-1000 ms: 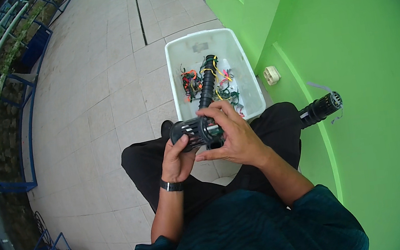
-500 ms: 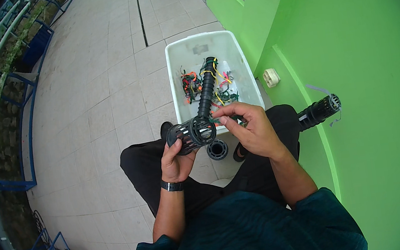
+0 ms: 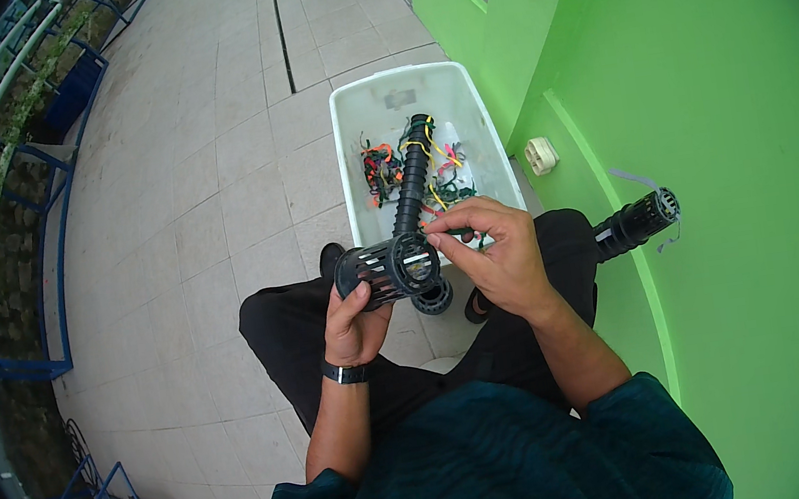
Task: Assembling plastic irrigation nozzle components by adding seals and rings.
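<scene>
My left hand [image 3: 352, 326] is closed round the wide end of a black slotted plastic basket [image 3: 380, 270], held on its side above my lap. The basket's ringed, open-looking end points right. Beside that end, the thumb and forefinger of my right hand [image 3: 501, 251] pinch a dark green strip [image 3: 463, 232], part of which hangs below the fingers. Just beyond, a black ribbed tube [image 3: 413, 175] with yellow and green strips tied near its far end lies in a white plastic tub [image 3: 448, 83]. The basket and my right hand overlap the tub's near rim.
Tangled orange, red and green strips [image 3: 381, 173] lie in the tub. Below the basket a round black tube end [image 3: 436, 297] shows. By my right knee stands another black slotted tube [image 3: 636, 222] with a grey strip. A green wall [image 3: 730, 307] with a socket [image 3: 541, 155] rises on the right.
The basket has turned slightly in my left hand, its ringed end shifting right and covering more of the tube end below. My right hand has moved a little, still pinching the strip.
</scene>
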A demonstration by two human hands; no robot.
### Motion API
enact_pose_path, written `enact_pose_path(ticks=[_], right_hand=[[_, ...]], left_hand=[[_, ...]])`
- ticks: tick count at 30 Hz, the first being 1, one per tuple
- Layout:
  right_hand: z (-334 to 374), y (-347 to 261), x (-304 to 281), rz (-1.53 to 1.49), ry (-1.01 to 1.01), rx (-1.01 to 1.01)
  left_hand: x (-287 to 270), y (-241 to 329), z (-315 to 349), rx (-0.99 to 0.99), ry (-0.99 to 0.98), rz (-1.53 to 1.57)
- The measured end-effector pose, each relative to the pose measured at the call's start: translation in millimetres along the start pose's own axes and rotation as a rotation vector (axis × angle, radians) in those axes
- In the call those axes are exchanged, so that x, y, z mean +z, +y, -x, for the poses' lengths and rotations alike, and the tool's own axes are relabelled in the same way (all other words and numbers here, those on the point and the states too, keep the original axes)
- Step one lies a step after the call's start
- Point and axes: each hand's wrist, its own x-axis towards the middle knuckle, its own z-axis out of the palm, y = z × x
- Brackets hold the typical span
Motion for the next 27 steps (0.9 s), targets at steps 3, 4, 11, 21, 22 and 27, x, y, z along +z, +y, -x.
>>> enact_pose_path(ticks=[3,4,11,21,22,27], right_hand=[[0.5,-2.0,1.1,-0.019,0.016,0.029],[0.7,-2.7,1.0,-0.032,0.006,0.069],[7.7,4.6,12.2,-0.092,0.045,0.064],[19.5,9.8,18.1,-0.308,0.101,0.243],[19.7,9.2,18.7,-0.372,0.098,0.247],[22.1,8.6,24.1,-0.176,0.153,-0.022]], left_hand=[[-0.1,0.3,1.2,0.005,-0.006,-0.006],[0.8,0.5,1.1,0.007,-0.006,-0.006],[1.7,-1.7,2.0,0.034,-0.019,-0.035],[6.3,10.1,4.2,-0.032,-0.142,-0.164],[4.5,11.5,4.2,-0.03,-0.142,-0.164],[1.1,11.9,5.4,-0.073,-0.15,-0.137]])
